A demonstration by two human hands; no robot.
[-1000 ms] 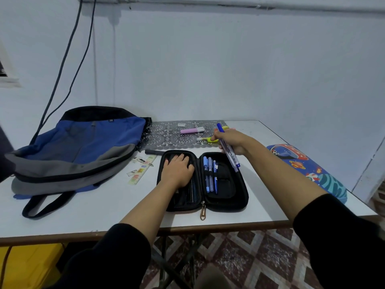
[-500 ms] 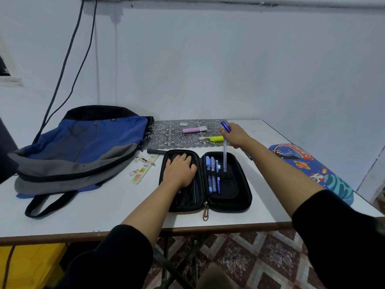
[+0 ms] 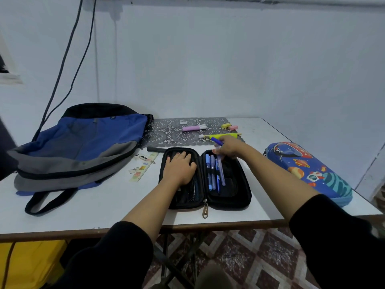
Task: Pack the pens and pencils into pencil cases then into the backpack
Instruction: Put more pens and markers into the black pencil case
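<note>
**Fig. Pen being seated in the open black case**

A plain pale wall with two dark cables (image 3: pixel 68 59) backs the white bench (image 3: pixel 104 205). The bench top looks smooth and hard, so round pens would probably roll on it. Patterned floor tiles (image 3: pixel 239 257) show below.

The blue-and-grey backpack (image 3: pixel 83 147) lies slumped at the left. It looks like soft cloth and is best lifted by its strap or rim. A space-print pencil case (image 3: pixel 308 170) lies shut at the right edge.

The black pencil case (image 3: pixel 235 197) lies open at centre. Its shell seems stiff, so it should be gripped across both halves once closed. The left hand (image 3: pixel 179 167) rests flat, fingers spread, on the left half. The right hand (image 3: pixel 229 147) pinches a blue-capped pen (image 3: pixel 216 141) near its cap, over the right half. The hand is blurred, so the fingers' exact hold cannot be told. The pen looks light, rigid and slick.

Several blue pens (image 3: pixel 212 172) already sit in that half. A pink highlighter (image 3: pixel 194 127), a yellow highlighter (image 3: pixel 223 136) and small erasers (image 3: pixel 229 126) lie on a lace mat (image 3: pixel 166 132). A ruler (image 3: pixel 143 167) lies beside the backpack.
</note>
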